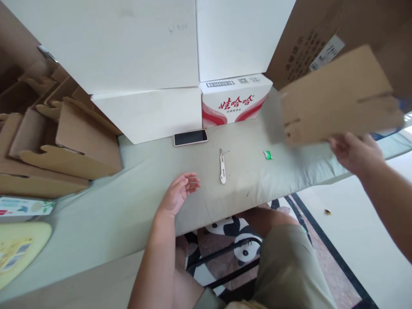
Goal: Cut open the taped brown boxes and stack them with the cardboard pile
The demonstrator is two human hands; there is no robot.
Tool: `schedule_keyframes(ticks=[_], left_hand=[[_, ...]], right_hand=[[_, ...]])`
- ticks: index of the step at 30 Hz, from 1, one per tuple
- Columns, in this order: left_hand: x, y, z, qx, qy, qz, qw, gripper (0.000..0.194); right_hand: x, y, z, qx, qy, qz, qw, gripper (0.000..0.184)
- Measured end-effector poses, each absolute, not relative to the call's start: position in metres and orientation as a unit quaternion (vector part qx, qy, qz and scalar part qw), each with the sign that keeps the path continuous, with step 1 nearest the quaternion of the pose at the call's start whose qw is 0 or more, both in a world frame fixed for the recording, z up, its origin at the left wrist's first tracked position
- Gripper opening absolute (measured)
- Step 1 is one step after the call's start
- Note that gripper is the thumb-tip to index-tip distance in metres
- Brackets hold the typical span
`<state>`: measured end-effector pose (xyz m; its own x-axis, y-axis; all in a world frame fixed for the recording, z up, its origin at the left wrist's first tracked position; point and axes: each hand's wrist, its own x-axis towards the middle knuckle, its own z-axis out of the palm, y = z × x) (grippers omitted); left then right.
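Observation:
My right hand grips the lower edge of a brown cardboard piece, which is raised at the right and slightly blurred. It has slots cut near both ends and looks like a flattened or small box; I cannot tell which. My left hand is over the pale cloth-covered surface, holding nothing, its fingers loosely curved and apart. Just right of it lies a white utility knife with its blade end pointing away. Farther back, a phone rests face up with a dark screen.
Several open cardboard boxes stand at the left. White boxes and a red-and-white carton line the back. A small green wrapper lies right of the knife. A pale yellow item sits at the lower left.

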<state>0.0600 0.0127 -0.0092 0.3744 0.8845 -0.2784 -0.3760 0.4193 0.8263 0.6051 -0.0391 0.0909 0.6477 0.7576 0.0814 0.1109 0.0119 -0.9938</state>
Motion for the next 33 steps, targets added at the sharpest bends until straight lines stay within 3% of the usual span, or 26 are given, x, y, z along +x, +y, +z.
schedule_keyframes(ticks=[4, 10, 18, 22, 28, 30, 33], left_hand=[[0.061, 0.016, -0.007, 0.326, 0.388, 0.44, 0.742, 0.036], [0.055, 0.012, 0.003, 0.302, 0.372, 0.502, 0.72, 0.032], [0.032, -0.008, 0.02, 0.29, 0.429, 0.583, 0.626, 0.026], [0.007, -0.013, 0.025, 0.267, 0.475, 0.625, 0.559, 0.019], [-0.017, -0.015, 0.026, 0.257, 0.474, 0.65, 0.535, 0.016], [-0.019, -0.015, 0.026, 0.258, 0.475, 0.653, 0.53, 0.016], [-0.02, -0.015, 0.027, 0.263, 0.475, 0.658, 0.523, 0.016]], right_hand=[[0.594, 0.021, 0.102, -0.657, -0.243, 0.303, 0.646, 0.009], [0.527, 0.009, 0.076, -0.679, -0.26, 0.359, 0.585, 0.011], [0.345, 0.05, 0.074, -0.635, -0.552, 0.417, 0.344, 0.029], [0.197, 0.082, 0.088, -0.495, -0.785, 0.297, 0.225, 0.034], [0.017, 0.106, 0.132, -0.399, -0.899, 0.107, 0.148, 0.078], [-0.012, 0.116, 0.142, -0.416, -0.899, 0.089, 0.105, 0.075], [-0.024, 0.13, 0.144, -0.449, -0.889, 0.058, 0.061, 0.05]])
